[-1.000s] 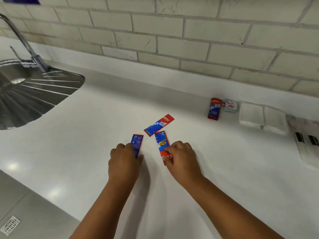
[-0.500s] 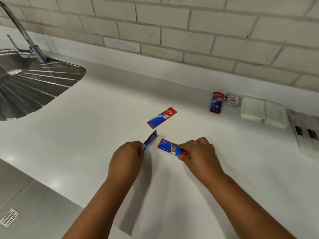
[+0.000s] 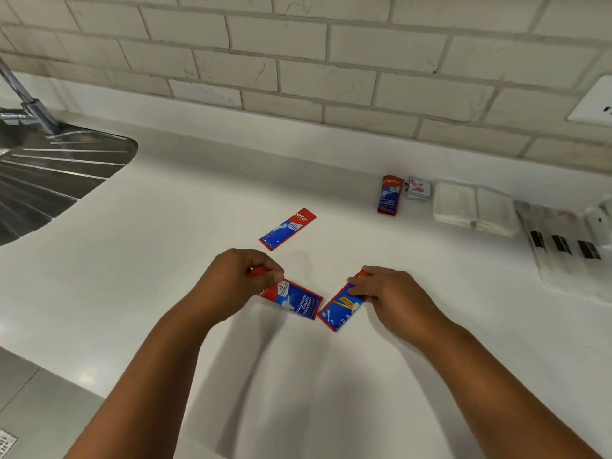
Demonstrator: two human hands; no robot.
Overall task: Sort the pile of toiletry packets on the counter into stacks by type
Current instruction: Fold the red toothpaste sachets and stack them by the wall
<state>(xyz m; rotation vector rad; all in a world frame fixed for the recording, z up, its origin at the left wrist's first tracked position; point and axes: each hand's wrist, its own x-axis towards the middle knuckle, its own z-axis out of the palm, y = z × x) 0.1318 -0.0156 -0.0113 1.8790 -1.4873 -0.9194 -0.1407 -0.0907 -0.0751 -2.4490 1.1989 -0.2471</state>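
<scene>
— Since your left hand (image 3: 241,279) pinches one toothpaste packet (image 3: 298,301) and your right hand (image 3: 381,289) another packet (image 3: 341,308) just above the table (image 3: 165,260), how do they handle?
— Light, floppy, slick, I'd judge; pinch the red ends.

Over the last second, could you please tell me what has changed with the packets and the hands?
The left hand picked up its toothpaste packet and turned it face up; the right hand swung its packet round, blue end nearer. The loose packet and the sorted stack stayed put.
</scene>
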